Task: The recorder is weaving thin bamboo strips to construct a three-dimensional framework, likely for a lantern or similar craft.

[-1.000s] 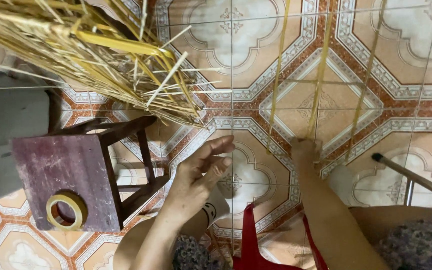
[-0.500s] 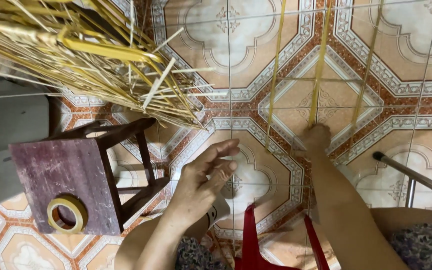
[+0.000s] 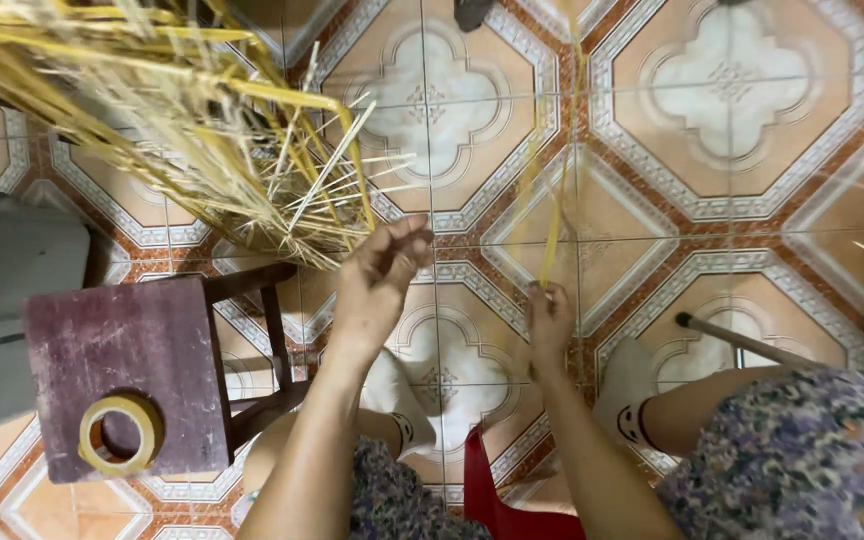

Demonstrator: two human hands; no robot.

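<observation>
Nearest the camera: patterned clothing over the lap [image 3: 802, 450], a red seat edge [image 3: 492, 495] between the knees, and two white-socked feet [image 3: 397, 395] on the floor. Left of these, a dark wooden stool [image 3: 122, 370] carrying a roll of tan tape [image 3: 120, 433]. Left hand [image 3: 377, 280]: raised, fingers loosely curled with the tips drawn together, its grip at the cut ends of the straw bundle [image 3: 152, 110]; whether it pinches a stem cannot be told. Right hand [image 3: 549, 315]: grip pressed together, pinching the lower ends of a few yellow strands [image 3: 552, 215]. Those strands run straight away from the right hand, long axis up the frame toward the far floor, blurred in their upper part. The bundle lies up and left of the left hand, slanting across the corner; the left hand is the nearer to it. Beyond: orange and white patterned floor tiles [image 3: 732, 90] and a thin pole [image 3: 742, 340] at right.
</observation>
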